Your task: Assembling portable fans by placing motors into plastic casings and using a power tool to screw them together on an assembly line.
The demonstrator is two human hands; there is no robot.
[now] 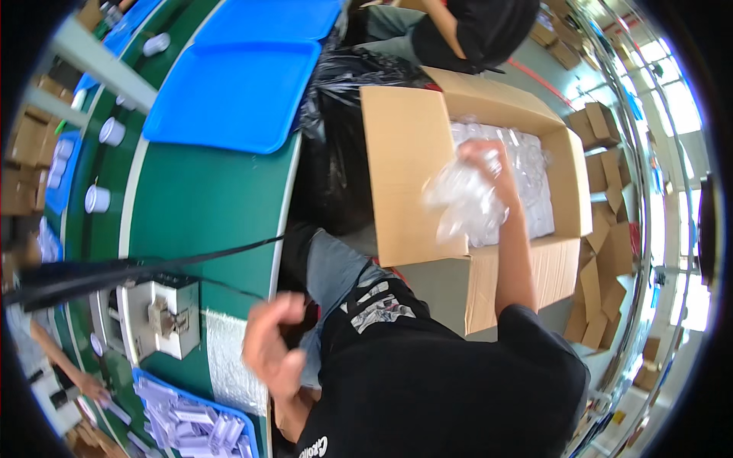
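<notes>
My right hand [489, 162] is closed on a crumpled clear plastic bag [467, 200], blurred by motion, above an open cardboard box [408, 168]. Inside that box lie clear plastic pieces [534, 164] in rows, partly covered by my hand and the bag. My left hand [273, 343] is raised beside the edge of the green worktable [221, 191], its fingers curved and apart with nothing between them. Close to it on the table lies a sheet of clear bubbled plastic [233, 359].
Blue trays [237, 95] sit at the table's far end. A blue tray of pale purple pieces [191, 420] and a small metal machine [172, 317] stand nearer. White cups [98, 200] line the conveyor. A black plastic bag [332, 145] hangs beside the box; another person [489, 30] sits beyond.
</notes>
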